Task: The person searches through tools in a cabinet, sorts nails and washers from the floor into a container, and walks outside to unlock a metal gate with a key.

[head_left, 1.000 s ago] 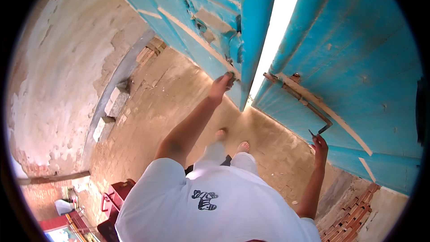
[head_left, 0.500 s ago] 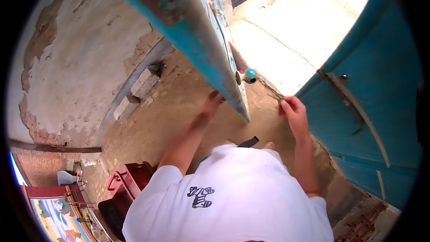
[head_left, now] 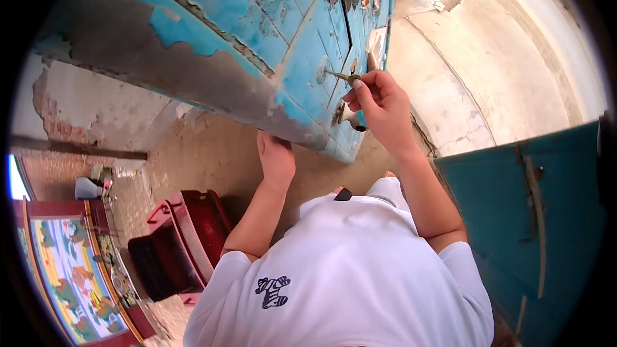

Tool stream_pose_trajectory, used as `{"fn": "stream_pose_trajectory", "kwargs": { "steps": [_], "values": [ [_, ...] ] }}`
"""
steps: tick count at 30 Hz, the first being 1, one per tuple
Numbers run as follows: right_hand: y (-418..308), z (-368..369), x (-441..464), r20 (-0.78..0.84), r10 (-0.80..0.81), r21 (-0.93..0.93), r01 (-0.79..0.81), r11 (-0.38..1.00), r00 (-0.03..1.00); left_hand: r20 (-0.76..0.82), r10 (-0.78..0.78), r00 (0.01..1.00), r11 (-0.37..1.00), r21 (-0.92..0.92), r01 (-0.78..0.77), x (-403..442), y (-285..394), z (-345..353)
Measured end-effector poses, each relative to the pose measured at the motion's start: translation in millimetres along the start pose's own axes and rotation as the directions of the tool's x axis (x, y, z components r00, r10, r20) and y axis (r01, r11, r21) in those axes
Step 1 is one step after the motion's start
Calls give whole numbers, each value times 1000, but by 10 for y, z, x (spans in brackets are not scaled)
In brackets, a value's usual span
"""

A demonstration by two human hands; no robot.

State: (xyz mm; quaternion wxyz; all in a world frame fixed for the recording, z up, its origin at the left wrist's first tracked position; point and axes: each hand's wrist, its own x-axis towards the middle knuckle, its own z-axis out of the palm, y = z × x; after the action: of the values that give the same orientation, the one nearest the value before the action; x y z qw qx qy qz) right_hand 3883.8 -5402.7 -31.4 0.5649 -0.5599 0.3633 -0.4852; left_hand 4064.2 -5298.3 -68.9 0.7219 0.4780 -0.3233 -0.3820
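A blue wooden door leaf (head_left: 302,58) with peeling paint stands in front of me at an angle. My left hand (head_left: 276,157) is at its near edge, closed around it with the fingertips hidden. Between the thumb and fingers of my right hand (head_left: 382,106) is a thin, dull metal key (head_left: 347,78). Its tip points left at a worn round spot (head_left: 322,71) on the door face; whether it touches or enters there I cannot tell. Just below the right hand, a round door knob (head_left: 355,119) sticks out, partly covered.
Another blue door leaf (head_left: 514,218) stands at the right. Dark red furniture (head_left: 186,231) is on the left, by a colourful picture panel (head_left: 77,276). A peeling wall (head_left: 96,96) lies behind the door, and bright pavement (head_left: 475,58) stretches outside.
The door leaf has turned so its blue face shows more. My right hand has moved up and left to the door with the key. My left hand has shifted left along with the door edge.
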Motion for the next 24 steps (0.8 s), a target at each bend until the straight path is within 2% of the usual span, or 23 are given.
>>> {"fn": "stream_pose_trajectory", "kwargs": {
  "steps": [3, 6, 9, 13, 16, 19, 22, 24],
  "values": [
    [66, 32, 201, 93, 105, 83, -113, 990, 990, -115, 21, 993, 996, -78, -30, 51, 26, 36],
    [155, 44, 325, 134, -28, -45, 34, 998, 991, -250, 44, 967, 990, -116, -75, 97, 49, 107],
    [145, 30, 338, 192, -369, -262, 410, 874, 909, -307, 85, 948, 981, -138, -133, 134, -25, 98],
    [117, 68, 368, 252, -483, -292, 542, 788, 839, -424, 79, 902, 978, -141, -152, 126, -112, -5],
    [-23, -1, 407, 355, -531, -398, 638, 659, 770, -190, 183, 965, 972, -110, -206, 109, -116, 29],
    [16, 4, 458, 392, -500, -395, 632, 666, 772, -346, 156, 925, 975, -97, -201, 162, -115, 112],
    [56, 62, 474, 438, -488, -464, 654, 598, 755, -336, 158, 928, 974, -104, -203, 162, -115, 130],
    [14, 51, 471, 437, -479, -462, 647, 606, 761, -304, 145, 942, 972, -135, -193, 159, -46, 207]
  ]
}}
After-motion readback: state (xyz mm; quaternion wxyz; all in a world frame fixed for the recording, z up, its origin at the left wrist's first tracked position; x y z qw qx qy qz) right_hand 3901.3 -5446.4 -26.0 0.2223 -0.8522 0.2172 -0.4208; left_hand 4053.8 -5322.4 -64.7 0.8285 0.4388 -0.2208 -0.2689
